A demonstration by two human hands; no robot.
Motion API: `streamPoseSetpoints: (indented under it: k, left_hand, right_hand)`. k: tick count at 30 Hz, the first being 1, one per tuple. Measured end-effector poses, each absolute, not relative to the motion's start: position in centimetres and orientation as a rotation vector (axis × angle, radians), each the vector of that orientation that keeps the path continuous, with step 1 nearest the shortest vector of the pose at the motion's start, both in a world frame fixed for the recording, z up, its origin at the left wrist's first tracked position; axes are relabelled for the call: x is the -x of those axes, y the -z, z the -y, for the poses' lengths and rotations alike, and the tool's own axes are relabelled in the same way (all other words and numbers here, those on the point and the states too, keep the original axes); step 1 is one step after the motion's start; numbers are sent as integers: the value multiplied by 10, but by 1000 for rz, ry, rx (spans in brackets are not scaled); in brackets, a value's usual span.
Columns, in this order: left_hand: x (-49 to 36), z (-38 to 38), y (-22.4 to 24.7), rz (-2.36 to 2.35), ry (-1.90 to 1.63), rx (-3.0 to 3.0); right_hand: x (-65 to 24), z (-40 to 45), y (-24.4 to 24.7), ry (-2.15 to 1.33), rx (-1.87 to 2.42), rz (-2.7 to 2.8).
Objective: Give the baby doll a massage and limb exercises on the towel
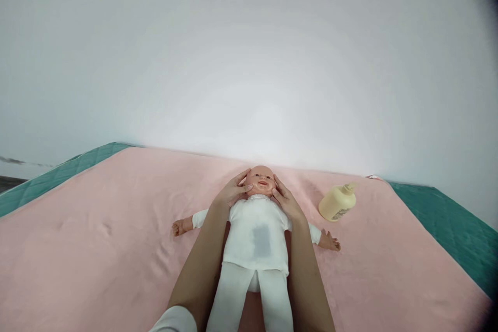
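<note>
A baby doll (254, 228) in a white short-sleeved top and white trousers lies on its back, its head towards the wall. My left hand (233, 189) cups one side of the doll's head, its thumb on the cheek and its fingers reaching round the side. On the opposite side my right hand (287, 199) holds the head in the same way, thumb near the jaw. Both forearms run alongside the doll's body. Its arms stretch out sideways, beyond my forearms. A grey rectangular patch marks the front of the top.
To the right of the doll stands a pale yellow pump bottle (337, 203), slightly tilted in view. A pink sheet (128, 238) covers the bed, with green quilted padding (447, 228) showing at both sides. A white wall (249, 62) rises directly behind.
</note>
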State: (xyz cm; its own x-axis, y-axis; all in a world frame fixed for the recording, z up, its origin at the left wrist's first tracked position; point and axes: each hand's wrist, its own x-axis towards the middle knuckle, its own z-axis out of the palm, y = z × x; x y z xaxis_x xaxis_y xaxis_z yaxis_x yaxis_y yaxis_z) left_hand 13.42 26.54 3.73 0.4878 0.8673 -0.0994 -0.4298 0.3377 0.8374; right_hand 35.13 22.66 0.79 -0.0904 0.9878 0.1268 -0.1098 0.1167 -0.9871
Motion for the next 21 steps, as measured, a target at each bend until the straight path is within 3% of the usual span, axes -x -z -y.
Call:
streamPoseSetpoints:
  k: [12, 21]
  left_hand:
    - [-139, -259, -47, -648, -952, -933]
    - [-155, -267, -33, -777, -1009, -1103]
  right_hand:
    - [-351, -222, -18, -1265, 946, 1233]
    - [-338, -218, -30, -1112, 1175, 1264]
